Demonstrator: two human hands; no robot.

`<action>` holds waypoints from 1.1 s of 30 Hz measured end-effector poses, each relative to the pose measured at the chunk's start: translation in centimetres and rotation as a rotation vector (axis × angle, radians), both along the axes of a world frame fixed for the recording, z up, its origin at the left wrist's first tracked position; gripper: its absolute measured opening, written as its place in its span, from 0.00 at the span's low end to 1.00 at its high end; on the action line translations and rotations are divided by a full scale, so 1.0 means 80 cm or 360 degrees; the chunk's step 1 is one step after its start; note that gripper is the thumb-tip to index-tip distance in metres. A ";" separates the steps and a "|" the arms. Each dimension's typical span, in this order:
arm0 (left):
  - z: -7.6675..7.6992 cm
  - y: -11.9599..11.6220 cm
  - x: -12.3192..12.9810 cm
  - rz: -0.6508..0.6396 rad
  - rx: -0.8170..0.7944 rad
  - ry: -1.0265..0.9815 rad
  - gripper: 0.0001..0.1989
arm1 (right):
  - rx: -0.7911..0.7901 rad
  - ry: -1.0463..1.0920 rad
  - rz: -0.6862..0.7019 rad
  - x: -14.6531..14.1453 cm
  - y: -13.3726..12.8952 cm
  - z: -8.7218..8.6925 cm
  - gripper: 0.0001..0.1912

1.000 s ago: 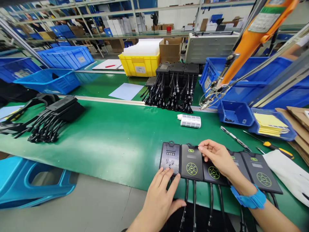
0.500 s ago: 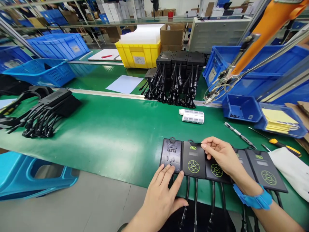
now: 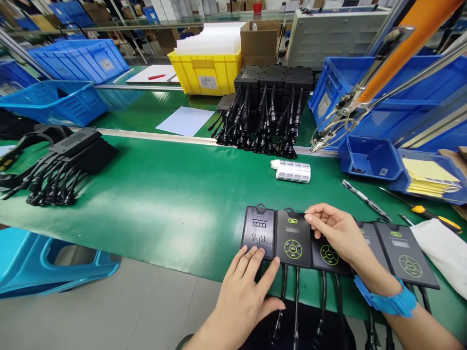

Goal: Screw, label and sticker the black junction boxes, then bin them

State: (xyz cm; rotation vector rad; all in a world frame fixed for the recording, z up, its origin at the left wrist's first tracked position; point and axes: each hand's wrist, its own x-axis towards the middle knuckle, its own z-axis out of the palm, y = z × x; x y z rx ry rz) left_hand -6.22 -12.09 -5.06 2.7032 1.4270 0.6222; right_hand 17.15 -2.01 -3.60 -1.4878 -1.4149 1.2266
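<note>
A row of flat black controllers with cables lies along the table's front edge. The leftmost controller (image 3: 258, 232) shows a digit display and no green-marked face. My left hand (image 3: 246, 279) rests with fingers spread across its lower edge. Beside it, the second controller (image 3: 293, 239) has a dark face with a green ring of buttons. At that one's upper right corner, my right hand (image 3: 333, 231) has thumb and forefinger pinched together; what is between them is too small to make out. Under this hand lies a third controller (image 3: 329, 254), partly hidden. A further controller (image 3: 409, 255) sits at the right end.
A label roll (image 3: 293, 171) lies behind the controllers. To the right are a pen (image 3: 367, 200), a screwdriver (image 3: 423, 211) and a white cloth (image 3: 443, 253). Black boxes with cables (image 3: 272, 104) are stacked at the back. An orange tool (image 3: 412, 43) hangs at upper right.
The view has shifted slightly, so the background sits a little higher. Both hands keep nearly the same places on the controllers.
</note>
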 end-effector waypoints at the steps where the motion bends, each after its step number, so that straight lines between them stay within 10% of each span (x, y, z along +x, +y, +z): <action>1: 0.000 0.000 0.000 0.0001 -0.0001 0.0006 0.32 | -0.0003 -0.0010 -0.0002 -0.001 0.000 0.000 0.13; 33: -0.006 0.004 -0.003 -0.0029 0.0085 0.0073 0.33 | 0.0012 -0.0273 0.0044 -0.003 0.001 -0.018 0.13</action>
